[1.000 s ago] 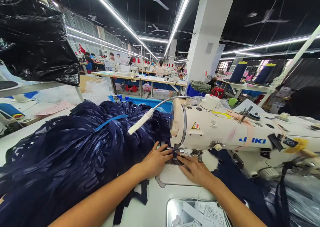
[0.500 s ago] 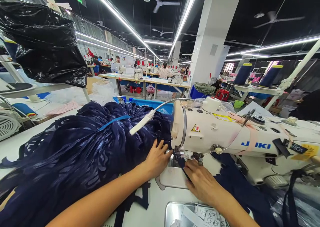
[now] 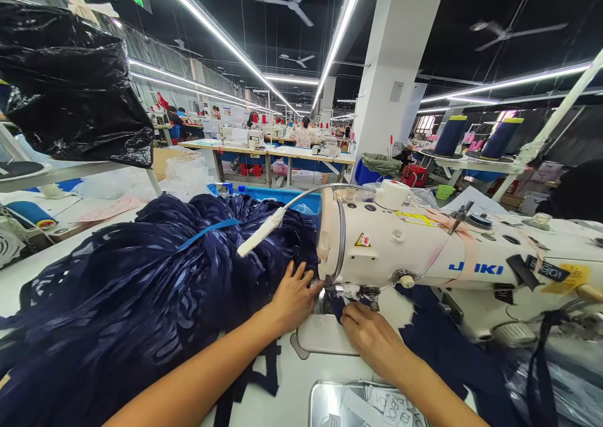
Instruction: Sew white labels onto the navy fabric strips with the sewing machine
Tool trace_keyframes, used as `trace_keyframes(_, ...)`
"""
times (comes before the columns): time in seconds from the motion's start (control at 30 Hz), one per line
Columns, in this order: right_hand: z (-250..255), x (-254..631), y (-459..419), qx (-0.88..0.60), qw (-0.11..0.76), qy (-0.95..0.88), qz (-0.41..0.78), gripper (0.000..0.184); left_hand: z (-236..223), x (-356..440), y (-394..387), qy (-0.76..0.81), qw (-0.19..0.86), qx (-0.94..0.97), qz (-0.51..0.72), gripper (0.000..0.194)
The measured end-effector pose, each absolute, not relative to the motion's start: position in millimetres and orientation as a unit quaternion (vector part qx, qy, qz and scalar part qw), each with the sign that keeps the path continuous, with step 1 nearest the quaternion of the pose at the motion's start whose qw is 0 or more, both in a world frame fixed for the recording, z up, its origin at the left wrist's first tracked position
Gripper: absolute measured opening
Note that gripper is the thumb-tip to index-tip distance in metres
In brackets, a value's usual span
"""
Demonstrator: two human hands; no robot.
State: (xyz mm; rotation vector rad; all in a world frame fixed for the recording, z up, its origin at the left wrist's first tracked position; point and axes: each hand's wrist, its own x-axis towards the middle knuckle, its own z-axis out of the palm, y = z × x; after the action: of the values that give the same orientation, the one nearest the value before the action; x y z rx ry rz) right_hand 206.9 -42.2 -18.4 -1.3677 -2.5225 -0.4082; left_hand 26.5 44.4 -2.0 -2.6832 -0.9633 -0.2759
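A white JUKI sewing machine stands on the white table. A big heap of dark navy patterned fabric lies to its left. My left hand rests flat on the fabric's edge just left of the needle, fingers stretched out. My right hand sits right in front of the presser foot, fingers curled and pinching a small dark piece of fabric there. What lies under the fingertips is hidden.
A metal tray of white printed labels sits at the near table edge. A gooseneck lamp reaches over the fabric. More navy cloth lies under the machine arm. A black plastic bag hangs at upper left. Other workstations and people stand behind.
My right hand has drawn back from lying flat by the needle plate and curled into a pinch in front of the foot. My left hand has slid slightly up along the fabric.
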Motion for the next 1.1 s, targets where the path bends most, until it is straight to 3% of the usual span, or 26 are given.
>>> trace_keyframes(0.87, -25, 188, -36, -0.493, 0.115, -0.842, -0.185, 0.019, -8, 39, 61, -0.336, 0.117, -0.926, -0.130, 0.018)
trace_keyframes(1.1, -17, 209, -34, -0.562, 0.058, -0.810, -0.155, 0.031, -6, 38, 56, -0.362, 0.114, -0.916, -0.134, 0.018)
